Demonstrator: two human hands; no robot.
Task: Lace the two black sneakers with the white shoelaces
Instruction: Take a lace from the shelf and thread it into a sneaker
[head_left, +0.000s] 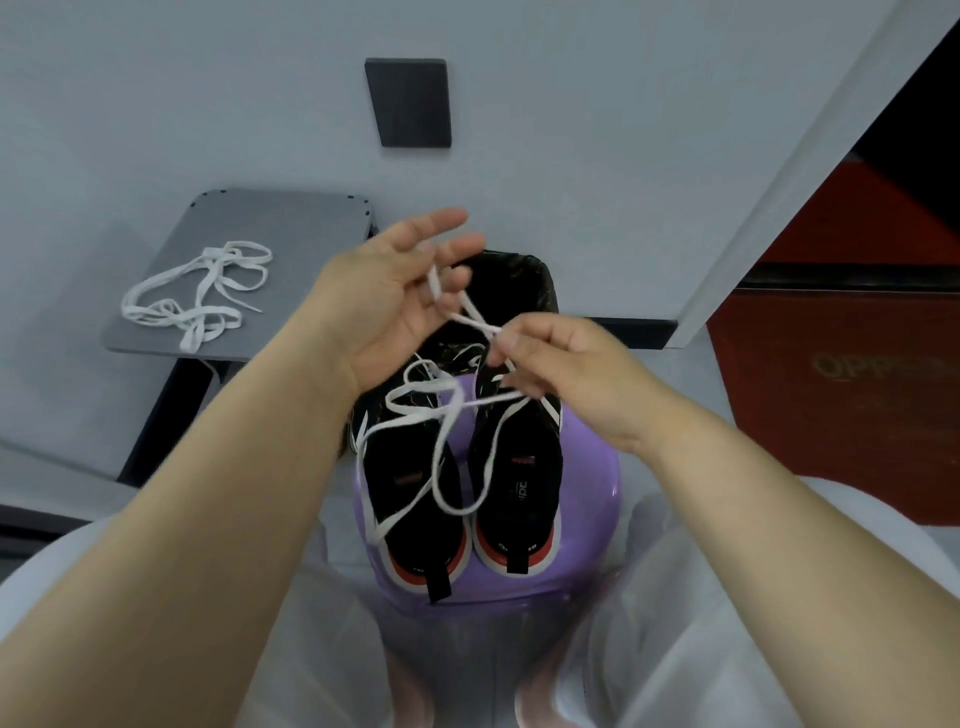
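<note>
— Where do we have the lace?

— Our right hand (561, 374) pinches the white shoelace (441, 452) between thumb and forefinger, raised above the shoes. From that pinch a short stretch runs up to our left hand (384, 296), which is turned palm up with its fingers loosely spread. The lace passes between two of them, but we cannot tell whether they squeeze it.

— And the rest of it?

— It hangs in slack loops over both shoes. The left sneaker (410, 483) and the right sneaker (519, 467) stand side by side on the purple stool (587, 467), heels at its near edge and toes pointing away from us. The left heel juts a little past that edge.

— The other lace?

— The second shoelace (197, 291) lies in a loose tangle on the left half of the grey side table (291, 228), well apart from our hands. Beyond the stool's far edge we see a black-lined bin (519, 280).
</note>
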